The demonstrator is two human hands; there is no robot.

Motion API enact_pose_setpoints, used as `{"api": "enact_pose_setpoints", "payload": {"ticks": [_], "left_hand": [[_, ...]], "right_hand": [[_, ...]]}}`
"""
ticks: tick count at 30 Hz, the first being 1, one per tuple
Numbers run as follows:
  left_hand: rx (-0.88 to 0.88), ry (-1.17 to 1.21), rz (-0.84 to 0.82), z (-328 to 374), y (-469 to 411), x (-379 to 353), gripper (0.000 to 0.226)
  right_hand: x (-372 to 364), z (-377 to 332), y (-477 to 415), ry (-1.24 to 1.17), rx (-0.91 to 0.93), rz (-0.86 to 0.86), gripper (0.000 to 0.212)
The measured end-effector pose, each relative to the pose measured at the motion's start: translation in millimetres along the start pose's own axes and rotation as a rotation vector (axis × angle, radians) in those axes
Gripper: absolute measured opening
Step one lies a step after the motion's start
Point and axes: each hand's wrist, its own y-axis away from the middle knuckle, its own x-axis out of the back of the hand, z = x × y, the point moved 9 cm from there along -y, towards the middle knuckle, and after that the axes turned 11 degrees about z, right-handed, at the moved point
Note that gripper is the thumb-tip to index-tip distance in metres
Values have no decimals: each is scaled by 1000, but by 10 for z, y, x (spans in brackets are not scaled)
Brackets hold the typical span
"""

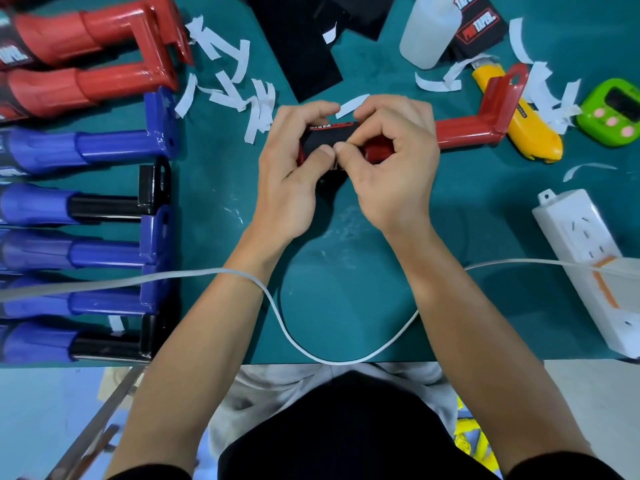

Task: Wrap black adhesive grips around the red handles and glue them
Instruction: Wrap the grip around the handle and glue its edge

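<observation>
both forearms bare, converging over table centre. left hand [294, 161] and right hand [391, 157] curled, thumb tips touching, fingers pinched closed on red handle [467, 131].

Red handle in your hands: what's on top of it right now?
A black adhesive grip partly wraps the red handle; both hands, left hand and right hand, press its edge. The seam underneath is hidden.
</observation>
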Motion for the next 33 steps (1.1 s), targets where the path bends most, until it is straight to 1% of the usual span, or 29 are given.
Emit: {"api": "enact_pose_setpoints", "payload": {"ticks": [3,5,6,9,11,16,19,21,26,30,33], "left_hand": [[-20,-10,-3,6,-4,8,46],[-46,-10,-30,16,-21,-1,47],[-65,-9,-43,26,-31,-4,46],[-130,-29,-55,54,-59,-11,41],[-149,-28,-58,66,-73,-18,40],[-130,-26,-103,58,-104,4,41],[-112,-34,-102,63,-132,25,41],[-92,-32,-92,59,-149,40,42],[-90,-47,-86,50,-127,27,40],[-113,-51,-38,80,-94,2,34],[-96,-45,16,78,-84,15,29]], "right_hand": [[-18,4,-19,32,-30,-67,13],[-6,21,-50,53,-49,-97,16],[7,38,-76,81,-57,-102,21],[24,154,-162,215,-120,-144,46],[4,231,-163,249,-156,-193,50],[-18,236,-155,248,-123,-253,39],[-22,171,-180,186,-60,-354,28],[-25,172,-195,129,-70,-393,21],[7,191,-200,67,-126,-320,11],[2,172,-142,53,-142,-238,11],[-8,145,-116,44,-132,-198,12]]}}
